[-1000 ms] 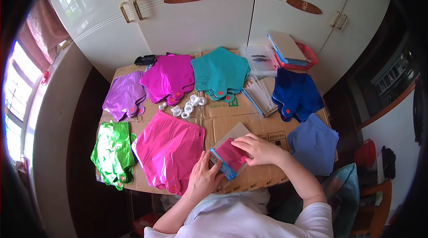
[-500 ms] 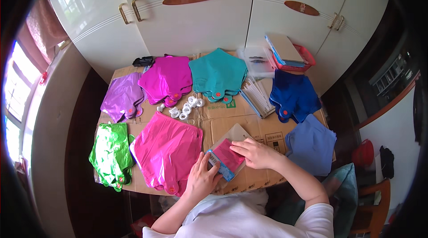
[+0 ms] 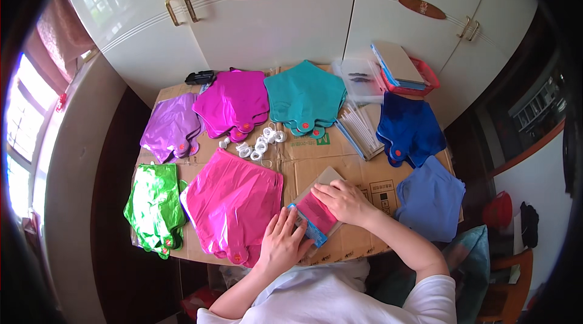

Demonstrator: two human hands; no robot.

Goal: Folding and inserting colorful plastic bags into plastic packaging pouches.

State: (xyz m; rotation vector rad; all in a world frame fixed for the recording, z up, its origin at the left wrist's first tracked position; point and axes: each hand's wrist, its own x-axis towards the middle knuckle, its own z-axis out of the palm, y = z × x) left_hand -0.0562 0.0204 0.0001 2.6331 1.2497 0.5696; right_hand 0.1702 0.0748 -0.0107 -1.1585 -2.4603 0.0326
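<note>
In front of me lies a flat packet with a blue printed strip (image 3: 309, 225) and a folded pink foil sheet (image 3: 317, 211) inside clear film. A greyish-tan card (image 3: 331, 175) shows at its far end. My left hand (image 3: 284, 241) rests at the packet's blue end, fingers stretched out flat. With extended fingers, my right hand (image 3: 344, 201) presses down on the upper part of the pink foil. Left of the packet, a stack of large pink foil balloons (image 3: 234, 202) lies flat. What sits under my palms is hidden.
Around the cardboard-covered table (image 3: 297, 163) lie green (image 3: 152, 199), lilac (image 3: 170, 126), magenta (image 3: 234, 102), teal (image 3: 305, 93), dark blue (image 3: 413, 129) and pale blue (image 3: 430, 199) foil stacks. White ribbon rolls (image 3: 261, 143), white sticks (image 3: 362, 129) and a red basket (image 3: 429, 83) are farther back.
My left hand has flattened, its fingers now straighter over the blue end. The fingers of my right hand lie lower and flatter on the packet. The whole view has shifted slightly.
</note>
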